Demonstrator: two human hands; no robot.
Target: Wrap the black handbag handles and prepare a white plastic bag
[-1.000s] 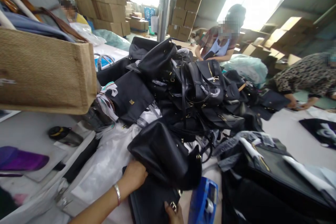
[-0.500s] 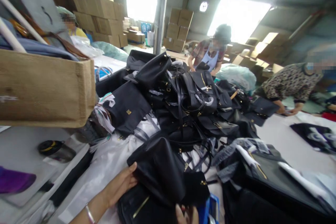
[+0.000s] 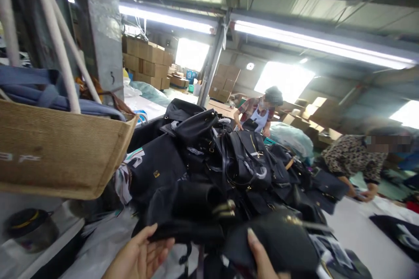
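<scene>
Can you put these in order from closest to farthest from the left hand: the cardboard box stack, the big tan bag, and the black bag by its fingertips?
From the left hand, in the head view:
1. black bag: right at its fingertips
2. tan bag: off to the left
3. cardboard box stack: far at the back

On the near left there is 1 brown woven bag (image 3: 62, 157) with white handles (image 3: 55, 30), and blue cloth (image 3: 29, 82) shows above its rim. Below it is 1 dark container (image 3: 31, 232), which is blurred. At the far left, brown boxes (image 3: 147, 64) are stacked. 2 long lamps (image 3: 314, 43) hang above. In the far middle is 1 person in a checked shirt (image 3: 248, 108); on the right, 1 person in a spotted top (image 3: 350, 154).
</scene>
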